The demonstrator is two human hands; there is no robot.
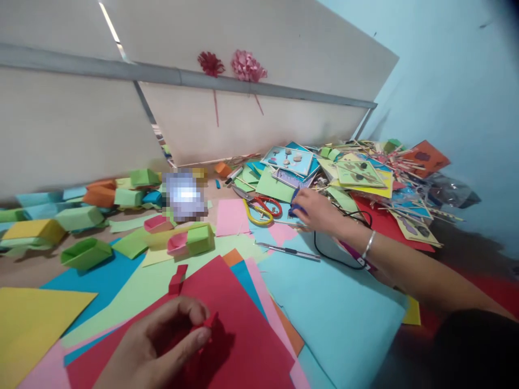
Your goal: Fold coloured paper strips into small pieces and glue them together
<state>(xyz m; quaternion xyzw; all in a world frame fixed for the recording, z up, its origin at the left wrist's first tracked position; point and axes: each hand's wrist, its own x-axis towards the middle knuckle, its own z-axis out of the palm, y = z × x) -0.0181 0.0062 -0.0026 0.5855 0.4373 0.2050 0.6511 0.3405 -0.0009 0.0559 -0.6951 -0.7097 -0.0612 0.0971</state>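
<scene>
My left hand is closed in a pinch, with a small red folded paper piece between thumb and fingers. It hovers above a red paper sheet on a stack of coloured sheets. Just beyond it lies another small folded red paper piece. Farther right, my right hand has its fingers closed over a dark blue object, whose kind is mostly hidden by them. Left of that hand lie scissors with red and yellow handles. Nearer to me is a slim craft knife or pen.
Folded paper boxes in several colours fill the left side. A pixelated bright screen stands behind them. A black cord loops under my right forearm. Picture cards and sticks pile up at the back right, before a white panel.
</scene>
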